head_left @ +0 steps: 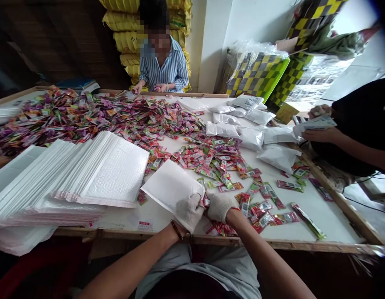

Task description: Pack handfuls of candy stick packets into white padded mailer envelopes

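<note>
Both my hands wear white knit gloves and meet near the table's front edge. My left hand [189,212] grips the near corner of a white bubble mailer [170,185] lying flat on the table. My right hand [219,206] is closed around a bunch of small colourful sachets [221,227] at the mailer's mouth. A loose scatter of the same sachets [217,160] lies just beyond my hands.
A fanned stack of white bubble mailers [86,174] lies at left. A big sachet heap [70,116] covers the far left. Filled white mailers [251,133] sit at right. One person [163,62] sits across; another's hands [320,124] hold a packet at right. Wooden table edge [304,246].
</note>
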Available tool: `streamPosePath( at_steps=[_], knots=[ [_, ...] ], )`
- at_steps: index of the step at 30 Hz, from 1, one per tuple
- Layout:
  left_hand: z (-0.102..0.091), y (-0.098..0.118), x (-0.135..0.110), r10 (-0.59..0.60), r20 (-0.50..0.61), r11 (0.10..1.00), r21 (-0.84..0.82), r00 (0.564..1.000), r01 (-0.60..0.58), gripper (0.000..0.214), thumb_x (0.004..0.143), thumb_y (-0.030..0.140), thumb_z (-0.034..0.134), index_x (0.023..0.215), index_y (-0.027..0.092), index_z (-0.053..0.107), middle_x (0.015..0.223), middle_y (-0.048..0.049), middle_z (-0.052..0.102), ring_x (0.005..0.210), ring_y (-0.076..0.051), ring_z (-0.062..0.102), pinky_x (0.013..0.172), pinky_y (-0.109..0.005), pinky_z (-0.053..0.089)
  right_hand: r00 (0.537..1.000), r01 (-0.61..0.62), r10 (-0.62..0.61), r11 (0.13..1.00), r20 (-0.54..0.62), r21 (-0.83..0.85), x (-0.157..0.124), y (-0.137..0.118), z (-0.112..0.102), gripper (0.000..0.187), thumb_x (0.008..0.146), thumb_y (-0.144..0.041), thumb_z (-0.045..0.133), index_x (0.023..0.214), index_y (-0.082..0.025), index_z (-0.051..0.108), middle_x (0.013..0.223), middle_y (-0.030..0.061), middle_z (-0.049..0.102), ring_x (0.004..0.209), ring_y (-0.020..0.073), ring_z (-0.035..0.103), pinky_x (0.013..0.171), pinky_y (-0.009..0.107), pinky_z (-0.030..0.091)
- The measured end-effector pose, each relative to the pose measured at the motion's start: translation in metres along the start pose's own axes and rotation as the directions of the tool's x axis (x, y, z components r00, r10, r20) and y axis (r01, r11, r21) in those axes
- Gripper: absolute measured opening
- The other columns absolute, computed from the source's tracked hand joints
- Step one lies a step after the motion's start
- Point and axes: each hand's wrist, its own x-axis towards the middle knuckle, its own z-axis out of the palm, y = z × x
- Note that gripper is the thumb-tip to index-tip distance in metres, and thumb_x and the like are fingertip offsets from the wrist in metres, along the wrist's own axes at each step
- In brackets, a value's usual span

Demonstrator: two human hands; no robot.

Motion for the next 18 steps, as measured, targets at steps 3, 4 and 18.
streamPosePath(
  at_steps=[3,4,18],
  knots=[
    [0.008,-0.013,0.003,-0.163,0.065,0.926,-0.335,0.985,0.175,0.018,0.085,0.024,0.047,0.083,0.017,0.064,0.078,-0.0037,0.068,0.073,-0.016,0.059,0.066,-0.023,0.041,0.996,0.09,-0.089,0.969,0.016,-0.231,-0.004,-0.003,0.002,0.049,0.067,-0.03,0.066,0.114,-0.017,0.061,0.097,0.0151,0.069,0.088,0.0307,0.064,0.078,0.038,0.044],
    [0.009,-0.016,0.005,-0.201,0.088,0.869,-0.445,0.976,0.219,0.019,0.084,0.024,0.047,0.085,0.016,0.064,0.08,-0.0033,0.068,0.074,-0.015,0.059,0.067,-0.022,0.042,0.99,0.141,-0.14,0.937,0.026,-0.318,-0.005,-0.004,0.003,0.051,0.066,-0.029,0.065,0.116,-0.017,0.059,0.099,0.0157,0.069,0.088,0.0318,0.064,0.078,0.039,0.043],
    [0.007,0.003,-0.002,-0.076,0.014,0.993,0.093,0.997,0.074,0.021,0.089,0.026,0.045,0.102,0.022,0.061,0.095,-0.0053,0.071,0.085,-0.019,0.064,0.07,-0.026,0.04,0.994,0.091,-0.076,0.972,0.077,-0.216,-0.004,-0.001,0.003,0.079,0.074,-0.04,0.059,0.144,-0.013,0.034,0.111,0.0191,0.068,0.091,0.0332,0.068,0.07,0.035,0.046]
  ],
)
